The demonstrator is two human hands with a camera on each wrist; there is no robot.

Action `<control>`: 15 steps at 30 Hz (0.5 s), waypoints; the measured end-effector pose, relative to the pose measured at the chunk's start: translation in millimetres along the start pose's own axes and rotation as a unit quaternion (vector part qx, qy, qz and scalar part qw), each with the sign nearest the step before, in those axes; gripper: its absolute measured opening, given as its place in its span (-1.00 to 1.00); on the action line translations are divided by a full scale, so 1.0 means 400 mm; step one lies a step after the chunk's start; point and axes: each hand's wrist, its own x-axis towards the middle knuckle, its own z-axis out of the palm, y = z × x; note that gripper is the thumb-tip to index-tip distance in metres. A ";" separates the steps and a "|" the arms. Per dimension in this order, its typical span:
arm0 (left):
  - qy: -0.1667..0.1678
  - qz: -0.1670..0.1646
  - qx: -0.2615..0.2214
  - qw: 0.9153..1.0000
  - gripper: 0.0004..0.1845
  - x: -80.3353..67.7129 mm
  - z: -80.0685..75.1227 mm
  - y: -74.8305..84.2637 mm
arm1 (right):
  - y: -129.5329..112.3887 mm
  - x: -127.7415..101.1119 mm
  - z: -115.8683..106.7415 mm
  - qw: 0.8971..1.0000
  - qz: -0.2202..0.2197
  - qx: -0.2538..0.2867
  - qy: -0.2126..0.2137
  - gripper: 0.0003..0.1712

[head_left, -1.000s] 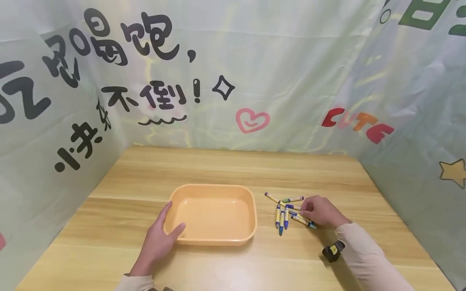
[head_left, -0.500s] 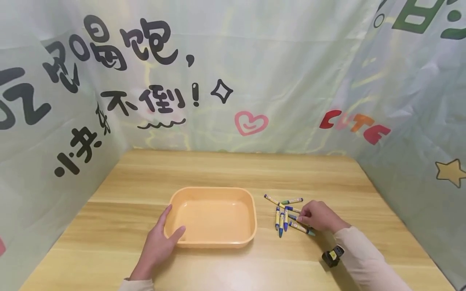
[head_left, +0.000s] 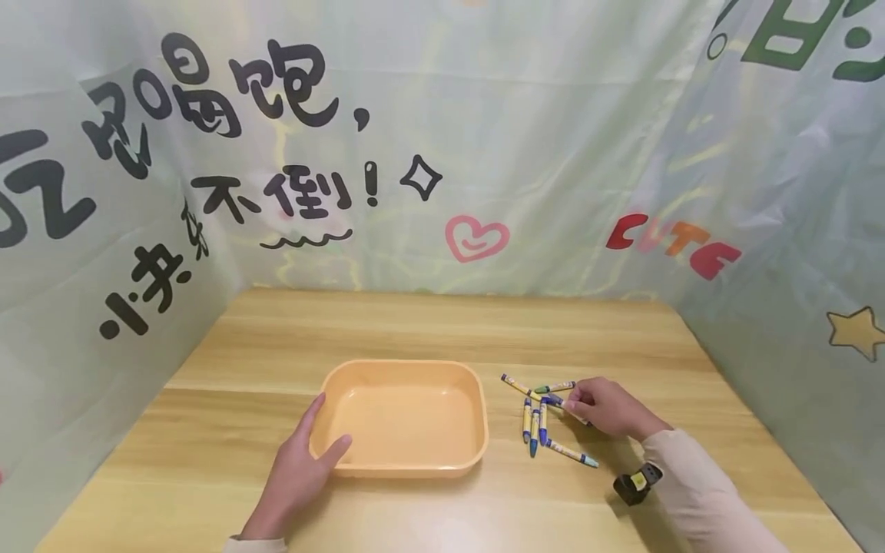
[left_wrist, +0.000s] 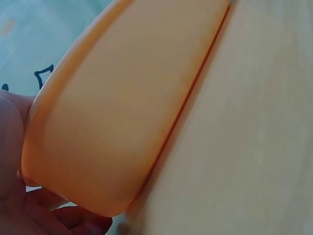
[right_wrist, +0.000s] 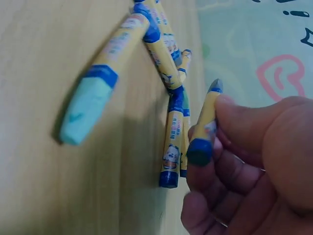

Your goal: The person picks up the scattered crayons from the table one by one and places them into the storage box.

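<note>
While my left hand (head_left: 293, 472) rests on the counter (head_left: 429, 330) with its fingers (head_left: 309, 415) lying along the near left corner of the orange tray (head_left: 477, 418) and the thumb hooked over its rim, my right hand (head_left: 608, 408) pinches one crayon (right_wrist: 205, 127) between thumb and curled fingers (right_wrist: 215, 169), lifted just off the wood. That crayon has a yellow wrapper with blue ends. Just left of my right hand, the other crayons (head_left: 535, 418) lie loose on the counter, between my hand and the tray: a few side by side, pointing toward me, and two more slanting beyond them. One with a pale teal tip (head_left: 571, 454) lies nearest to me, apart from the cluster. A small black device (head_left: 636, 484) sits at my right wrist, below the beige sleeve (head_left: 698, 491).
</note>
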 end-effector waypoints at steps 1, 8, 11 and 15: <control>0.000 0.000 0.000 1.000 -0.11 0.001 -0.002 0.001 | 0.000 0.004 -0.003 1.000 0.000 0.010 -0.001 -0.85; -0.002 -0.003 -0.001 1.000 -0.09 0.003 -0.009 0.002 | 0.002 0.034 -0.012 0.995 0.009 0.097 -0.020 -0.84; -0.002 0.002 -0.001 1.000 -0.08 0.003 -0.008 -0.002 | -0.002 0.044 -0.013 0.988 0.020 0.149 -0.036 -0.82; -0.006 0.000 0.003 1.000 -0.06 -0.003 -0.010 -0.007 | -0.016 0.061 -0.011 0.979 0.023 0.193 -0.053 -0.76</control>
